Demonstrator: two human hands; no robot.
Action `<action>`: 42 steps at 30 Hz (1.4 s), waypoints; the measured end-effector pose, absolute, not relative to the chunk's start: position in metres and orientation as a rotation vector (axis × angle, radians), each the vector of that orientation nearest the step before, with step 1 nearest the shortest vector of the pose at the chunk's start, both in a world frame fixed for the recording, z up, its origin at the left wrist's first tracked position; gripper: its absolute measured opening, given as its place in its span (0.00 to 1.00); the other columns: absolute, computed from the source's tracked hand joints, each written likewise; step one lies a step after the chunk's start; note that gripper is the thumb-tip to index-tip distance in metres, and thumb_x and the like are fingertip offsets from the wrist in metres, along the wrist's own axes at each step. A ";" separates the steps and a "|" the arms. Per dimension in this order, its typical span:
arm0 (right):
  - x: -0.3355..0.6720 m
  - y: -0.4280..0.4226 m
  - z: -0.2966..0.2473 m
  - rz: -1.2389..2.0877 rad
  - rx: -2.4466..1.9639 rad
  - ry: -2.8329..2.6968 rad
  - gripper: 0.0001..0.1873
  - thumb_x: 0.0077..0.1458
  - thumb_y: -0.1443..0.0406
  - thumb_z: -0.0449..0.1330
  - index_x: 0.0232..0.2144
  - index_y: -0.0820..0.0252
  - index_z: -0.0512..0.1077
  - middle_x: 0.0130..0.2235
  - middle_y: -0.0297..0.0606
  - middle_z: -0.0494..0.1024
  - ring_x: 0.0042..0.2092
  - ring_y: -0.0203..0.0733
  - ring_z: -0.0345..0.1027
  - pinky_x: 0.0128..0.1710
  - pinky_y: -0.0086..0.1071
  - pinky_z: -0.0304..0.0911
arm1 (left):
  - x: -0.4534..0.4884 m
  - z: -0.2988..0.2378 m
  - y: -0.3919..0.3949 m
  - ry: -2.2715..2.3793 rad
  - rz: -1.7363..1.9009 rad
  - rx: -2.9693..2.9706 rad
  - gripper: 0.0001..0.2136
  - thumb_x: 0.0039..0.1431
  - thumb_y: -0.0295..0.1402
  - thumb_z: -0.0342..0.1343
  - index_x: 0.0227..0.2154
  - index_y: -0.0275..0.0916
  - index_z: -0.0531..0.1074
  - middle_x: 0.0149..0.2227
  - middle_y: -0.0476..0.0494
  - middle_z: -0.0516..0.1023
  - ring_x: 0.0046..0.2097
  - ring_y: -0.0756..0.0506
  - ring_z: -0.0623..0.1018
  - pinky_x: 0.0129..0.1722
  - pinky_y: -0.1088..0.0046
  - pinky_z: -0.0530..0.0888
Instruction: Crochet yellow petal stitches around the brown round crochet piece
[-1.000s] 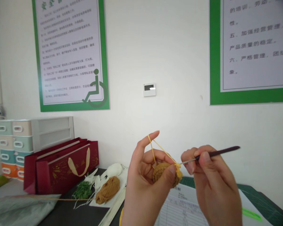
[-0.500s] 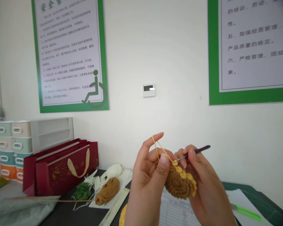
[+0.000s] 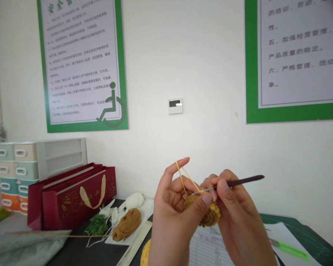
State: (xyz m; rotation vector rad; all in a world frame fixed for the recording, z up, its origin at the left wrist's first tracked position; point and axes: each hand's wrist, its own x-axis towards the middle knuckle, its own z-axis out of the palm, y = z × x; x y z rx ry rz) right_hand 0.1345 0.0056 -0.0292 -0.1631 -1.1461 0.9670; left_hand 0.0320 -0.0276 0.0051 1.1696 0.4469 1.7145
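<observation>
My left hand pinches a round brown crochet piece with a yellow edge, its thumb pressed on the front. Yellow yarn loops over the raised left index finger and runs down to the edge stitches. In my right hand is a crochet hook with a dark handle, held between thumb and fingers. Its thin metal shaft points left and lies at the yellow stitches by the top of the piece. The left thumb covers part of the crochet piece.
A brown yarn skein, green yarn and white yarn lie left of my hands, near a ruler. Red gift bags stand before a drawer unit. A green cutter lies on white paper at the right.
The crochet piece has turned and shifted left, and my left thumb now covers more of it. The hook has swung flatter, with its shaft reaching further left across the yellow stitches.
</observation>
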 end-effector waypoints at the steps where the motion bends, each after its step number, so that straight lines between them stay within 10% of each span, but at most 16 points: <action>1: 0.136 0.007 -0.029 0.857 -0.158 -1.190 0.09 0.67 0.60 0.58 0.32 0.54 0.67 0.32 0.32 0.71 0.32 0.35 0.67 0.32 0.30 0.68 | 0.033 0.005 -0.028 0.464 1.745 1.169 0.32 0.48 0.24 0.73 0.56 0.44 0.72 0.27 0.55 0.74 0.29 0.51 0.76 0.33 0.77 0.73; 10: 0.156 0.007 -0.028 -0.820 -0.267 -1.360 0.18 0.47 0.82 0.65 0.33 0.56 0.76 0.33 0.32 0.78 0.33 0.36 0.70 0.36 0.40 0.67 | 0.034 0.001 -0.032 0.449 1.661 1.113 0.32 0.49 0.24 0.72 0.58 0.40 0.69 0.28 0.52 0.78 0.26 0.51 0.74 0.28 0.74 0.74; 22: 0.145 0.004 -0.024 0.402 -0.004 -1.393 0.03 0.65 0.64 0.60 0.38 0.55 0.74 0.27 0.32 0.70 0.30 0.39 0.67 0.26 0.33 0.66 | 0.018 0.008 -0.033 0.279 1.436 1.151 0.48 0.49 0.19 0.71 0.70 0.43 0.52 0.28 0.51 0.78 0.32 0.50 0.76 0.36 0.74 0.72; 35: 0.143 -0.002 -0.019 0.828 -0.088 -1.200 0.14 0.68 0.60 0.52 0.29 0.55 0.67 0.23 0.30 0.61 0.24 0.36 0.56 0.23 0.29 0.61 | 0.013 0.008 -0.031 0.331 1.395 1.248 0.35 0.46 0.25 0.74 0.59 0.43 0.69 0.29 0.50 0.76 0.30 0.49 0.72 0.31 0.73 0.67; 42: 0.139 0.005 -0.028 0.510 -0.216 -1.313 0.05 0.67 0.63 0.59 0.38 0.52 0.74 0.38 0.35 0.78 0.42 0.37 0.74 0.41 0.29 0.71 | 0.020 0.006 -0.027 0.430 1.562 1.311 0.29 0.53 0.23 0.70 0.57 0.45 0.69 0.29 0.54 0.74 0.27 0.53 0.71 0.28 0.76 0.68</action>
